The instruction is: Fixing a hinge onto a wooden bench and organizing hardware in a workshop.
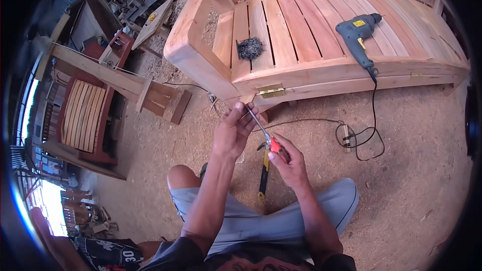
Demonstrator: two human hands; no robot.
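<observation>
Head view: the person is sitting on the ground in grey shorts (241,221), facing a pale reddish slatted wooden bench (301,25).
Right hand: the right hand (290,165) is grasping a red-handled screwdriver with a straight metal shaft (276,146), fingers wrapping its handle.
Left hand: the left hand (235,128) is bringing thumb and fingertips together around the screwdriver's tip; whether they are also pinching something small, I cannot tell.
Screwdriver: it is slanting between both hands, its tip pointing toward the bench's near left corner.
Hinge: a brass-coloured metal hinge (271,91) is sitting on the bench's front edge, near the left fingertips.
Seat: a dark, bristly clump of small pieces (250,48) and a grey power drill with a yellow trigger (359,35) are lying on the slats.
Ground: a hammer with a yellow-and-black handle (264,170) is lying in front of the person.
</observation>
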